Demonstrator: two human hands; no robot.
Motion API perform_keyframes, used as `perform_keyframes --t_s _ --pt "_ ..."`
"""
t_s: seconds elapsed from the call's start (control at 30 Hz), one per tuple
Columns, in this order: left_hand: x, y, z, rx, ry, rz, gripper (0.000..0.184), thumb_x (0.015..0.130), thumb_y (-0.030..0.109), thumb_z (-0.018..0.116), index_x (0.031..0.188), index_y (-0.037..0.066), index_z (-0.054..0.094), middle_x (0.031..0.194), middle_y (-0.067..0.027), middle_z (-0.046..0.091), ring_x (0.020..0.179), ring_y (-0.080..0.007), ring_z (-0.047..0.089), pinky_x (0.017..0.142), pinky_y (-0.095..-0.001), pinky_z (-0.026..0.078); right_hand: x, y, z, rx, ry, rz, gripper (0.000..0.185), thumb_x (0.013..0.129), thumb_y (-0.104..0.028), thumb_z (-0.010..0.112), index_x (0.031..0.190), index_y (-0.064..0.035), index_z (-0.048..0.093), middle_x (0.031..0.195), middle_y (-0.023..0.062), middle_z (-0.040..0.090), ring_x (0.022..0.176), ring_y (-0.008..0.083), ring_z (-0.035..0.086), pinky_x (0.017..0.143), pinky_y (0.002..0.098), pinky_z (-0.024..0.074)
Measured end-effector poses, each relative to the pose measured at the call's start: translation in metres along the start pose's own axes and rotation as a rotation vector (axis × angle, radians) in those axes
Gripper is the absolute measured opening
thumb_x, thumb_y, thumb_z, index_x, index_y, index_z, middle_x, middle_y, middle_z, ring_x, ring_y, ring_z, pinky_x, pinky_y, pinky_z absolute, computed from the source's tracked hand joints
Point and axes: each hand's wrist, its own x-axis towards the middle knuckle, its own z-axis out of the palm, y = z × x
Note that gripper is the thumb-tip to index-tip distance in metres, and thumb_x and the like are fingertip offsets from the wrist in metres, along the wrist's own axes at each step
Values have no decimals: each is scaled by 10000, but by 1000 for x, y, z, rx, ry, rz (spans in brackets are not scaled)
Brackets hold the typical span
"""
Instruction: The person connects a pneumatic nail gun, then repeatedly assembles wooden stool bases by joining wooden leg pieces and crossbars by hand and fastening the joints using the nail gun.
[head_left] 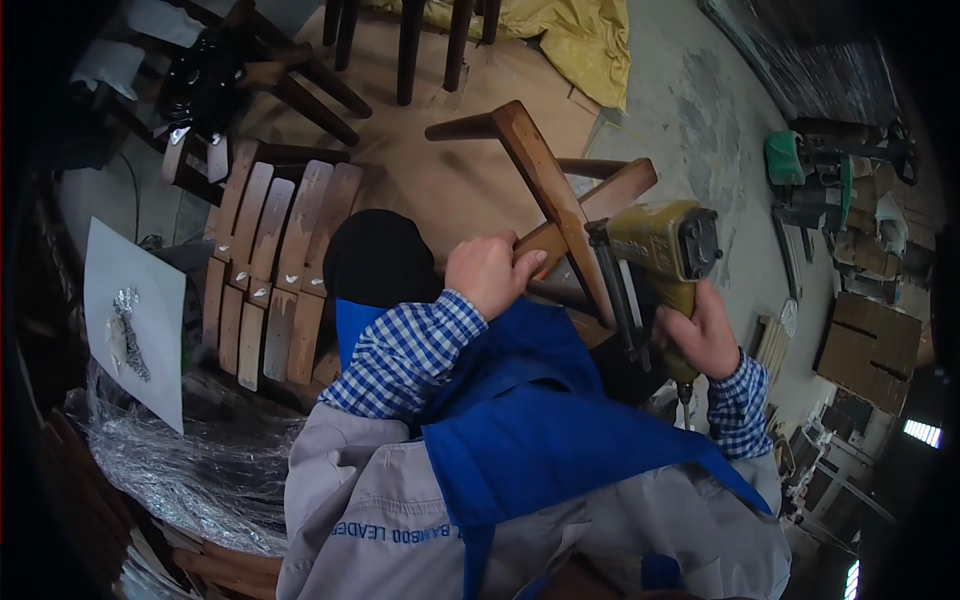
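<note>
My left hand [490,275] is wrapped round one bar of a brown wooden chair frame [540,170], its thumb lying along the wood. The frame is tilted, with its crossing bars pointing away from me. In my right hand [700,330] is a yellowish pneumatic nail gun [655,240], gripped by the handle. Its dark nose and magazine are beside the frame's right-hand bar; whether they touch I cannot tell. An air hose fitting [685,395] hangs below the handle. My blue apron [560,440] lies under both hands.
Curved wooden slats [270,270] are stacked at left, by a white board [135,320] holding small metal pieces. Clear plastic wrap [200,460] lies below. Dark chair legs [410,50] stand on brown cardboard [400,150] ahead. A cardboard box [868,350] is at right.
</note>
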Motion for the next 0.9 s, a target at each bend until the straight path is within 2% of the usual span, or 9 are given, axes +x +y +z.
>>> perform_keyframes --t_s 0.2,0.37,0.43,0.57,0.63,0.77,0.83,0.87,0.9 --pt "7 15 -17 -23 28 -40 479 890 486 618 809 17 675 736 -195 674 727 -378 664 689 -481 528 -56 25 -26 282 300 10 355 916 -41 557 1238 10 419 781 89 624 600 144 606 527 260 503" --pt "8 58 -46 -135 233 66 508 832 494 694 934 -4 696 657 -188 655 630 -355 665 607 -436 528 -120 48 -39 427 508 -61 421 913 -38 542 1299 12 382 776 110 605 597 160 588 506 263 495" --pt "8 80 -63 -183 327 100 511 819 488 713 931 -9 690 658 -187 653 627 -353 665 602 -431 524 -139 53 -42 496 588 -20 444 909 -49 543 1315 15 373 778 115 599 598 160 579 495 266 490" --pt "9 127 -108 -277 580 192 516 798 461 750 950 -27 680 682 -190 654 632 -342 671 597 -412 519 -149 73 -41 548 618 -42 453 909 -55 544 1325 18 380 767 106 592 594 161 577 491 267 491" --pt "33 133 -138 -366 588 188 522 813 452 731 988 -38 681 765 -204 681 710 -327 692 650 -404 533 -144 79 -39 571 604 -58 452 908 -51 542 1325 19 382 767 108 591 596 164 581 493 268 495" --pt "103 151 -206 -329 596 43 536 841 454 692 1024 -50 693 937 -212 716 880 -336 692 789 -399 531 -131 101 -29 631 563 -47 467 901 -34 537 1332 22 366 770 114 597 594 173 592 501 276 509" --pt "151 152 -213 -247 725 -2 526 858 429 704 1026 -70 695 920 -163 723 846 -240 694 777 -344 524 -126 111 -24 671 549 -28 486 896 -31 542 1338 23 348 775 117 597 595 175 595 501 280 513" --pt "171 152 -219 -239 730 13 526 858 429 704 1026 -70 695 920 -163 723 846 -240 694 777 -344 524 -122 115 -21 694 534 16 506 892 -29 547 1345 24 329 780 120 597 596 177 598 501 284 516" --pt "190 154 -224 -206 742 -71 540 856 440 687 1041 -66 695 981 -194 713 924 -297 681 840 -386 513 -118 119 -19 705 544 6 506 892 -29 547 1345 24 329 780 120 597 596 177 598 501 284 516"
